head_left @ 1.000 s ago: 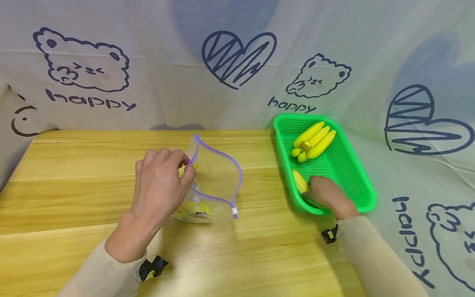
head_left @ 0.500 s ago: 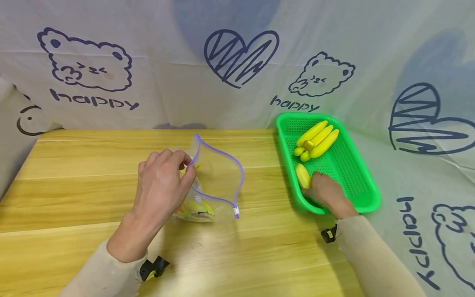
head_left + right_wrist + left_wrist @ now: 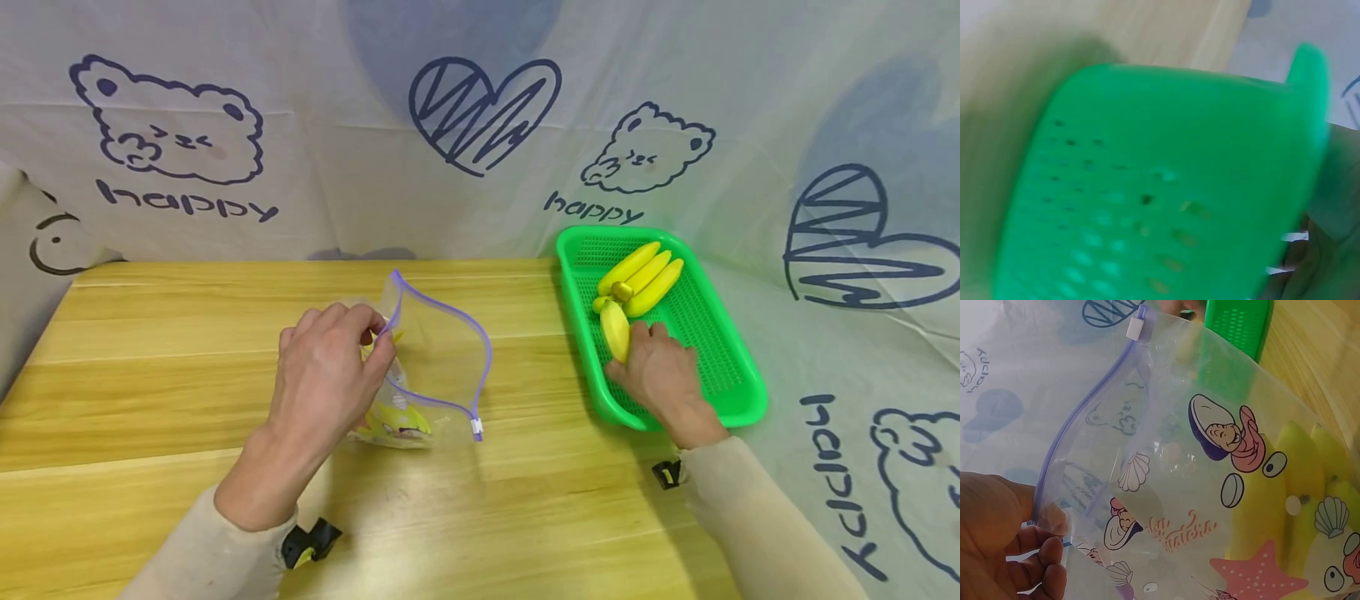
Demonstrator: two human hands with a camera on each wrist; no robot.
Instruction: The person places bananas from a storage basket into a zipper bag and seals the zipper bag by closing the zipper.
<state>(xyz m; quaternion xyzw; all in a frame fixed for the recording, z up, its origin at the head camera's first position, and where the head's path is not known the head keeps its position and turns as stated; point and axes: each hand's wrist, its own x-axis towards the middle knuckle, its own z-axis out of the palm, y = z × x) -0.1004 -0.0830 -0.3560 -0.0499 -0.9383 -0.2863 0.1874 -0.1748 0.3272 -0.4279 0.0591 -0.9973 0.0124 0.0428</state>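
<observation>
My left hand (image 3: pixel 326 379) pinches the purple-edged mouth of a clear zip bag (image 3: pixel 1172 481), which stands open on the wooden table. Through its printed plastic, yellow bananas (image 3: pixel 1300 462) show inside, and a white slider (image 3: pixel 1135 329) sits at one end of the zip. At the right, my right hand (image 3: pixel 660 371) reaches into a green plastic basket (image 3: pixel 723 350) and grips a single banana (image 3: pixel 615 329), tilted up near the left wall. A bunch of bananas (image 3: pixel 645 279) lies behind it in the basket. The basket's wall hides most of this hand in the right wrist view.
A light cloth (image 3: pixel 480 212) printed with bears, hearts and "happy" hangs behind the table and on its right. Bare wood (image 3: pixel 525 500) stretches in front of the bag and the basket.
My right hand has lifted the banana up and away from the basket's near end, toward the bunch. My left hand and the bag stay in place.
</observation>
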